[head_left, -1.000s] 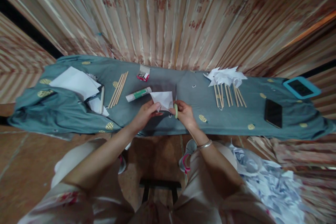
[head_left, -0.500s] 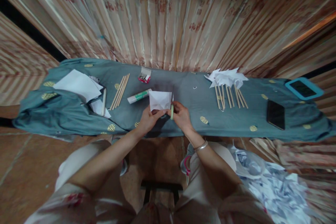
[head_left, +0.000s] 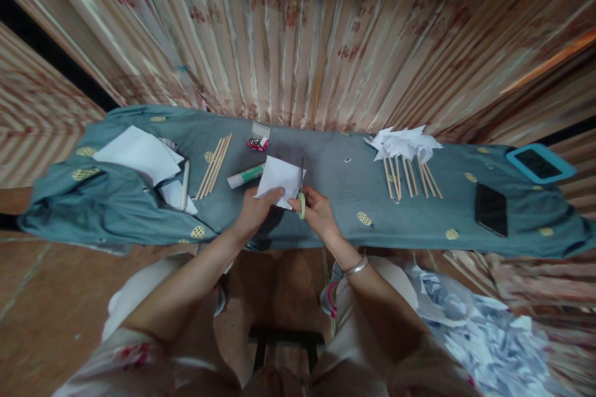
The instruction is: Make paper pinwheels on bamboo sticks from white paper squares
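My left hand (head_left: 256, 209) pinches the lower left part of a white square of paper (head_left: 279, 178), thumb on top. My right hand (head_left: 319, 211) holds scissors (head_left: 302, 203) with a pale green handle, their blades pointing away from me at the paper's right side. The right fingertips also reach the paper's lower right corner. Just left of the paper lies a glue stick (head_left: 246, 175) with a green label. Behind it stands a small open red-and-white box (head_left: 258, 138) with small metal pieces inside.
On the cloth-covered table (head_left: 298, 239) are loose sticks (head_left: 214, 167), white sheets (head_left: 137, 155) and a white pen-like tool (head_left: 185, 185) at left. Paper pinwheels (head_left: 404, 144) on sticks, a black phone (head_left: 491, 209) and a blue-framed tablet (head_left: 540, 163) lie right. A bag of paper pieces (head_left: 493, 335) sits below.
The paper has turned and now shows a larger, tilted square face. My left hand has shifted left and down, its thumb now over the paper. The scissors have moved slightly left.
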### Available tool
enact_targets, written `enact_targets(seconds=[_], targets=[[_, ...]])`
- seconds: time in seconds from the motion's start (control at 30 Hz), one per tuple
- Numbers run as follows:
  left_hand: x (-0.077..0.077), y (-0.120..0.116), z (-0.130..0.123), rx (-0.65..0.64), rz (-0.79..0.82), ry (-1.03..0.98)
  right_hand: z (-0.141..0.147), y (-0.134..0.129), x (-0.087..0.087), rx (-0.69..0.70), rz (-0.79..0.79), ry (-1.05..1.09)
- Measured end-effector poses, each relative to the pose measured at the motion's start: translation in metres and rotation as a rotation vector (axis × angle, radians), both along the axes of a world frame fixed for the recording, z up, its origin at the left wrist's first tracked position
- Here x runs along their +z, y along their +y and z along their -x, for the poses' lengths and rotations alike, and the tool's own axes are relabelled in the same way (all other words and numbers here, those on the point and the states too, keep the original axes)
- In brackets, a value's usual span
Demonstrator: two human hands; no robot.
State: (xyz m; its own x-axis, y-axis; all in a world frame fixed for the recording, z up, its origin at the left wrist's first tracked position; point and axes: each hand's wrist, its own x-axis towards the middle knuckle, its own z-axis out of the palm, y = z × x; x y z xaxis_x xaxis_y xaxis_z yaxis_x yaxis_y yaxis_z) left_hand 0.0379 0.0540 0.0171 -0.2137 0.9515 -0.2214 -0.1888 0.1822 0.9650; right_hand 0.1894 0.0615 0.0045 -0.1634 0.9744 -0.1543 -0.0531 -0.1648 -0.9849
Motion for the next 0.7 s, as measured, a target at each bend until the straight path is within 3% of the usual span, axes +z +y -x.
enact_targets(seconds=[0.3, 0.5, 0.7], targets=[[0.004, 0.027, 0.025, 0.145, -0.123, -0.080, -0.005, -0.007, 0.004, 0.214, 0.054, -0.023], [0.005, 0.032, 0.028, 0.186, -0.105, -0.209, -0.014, -0.007, 0.005, 0.432, 0.117, -0.076], [0.000, 0.033, 0.024, 0.185, -0.108, -0.251, -0.014, -0.003, 0.007, 0.459, 0.163, -0.048]])
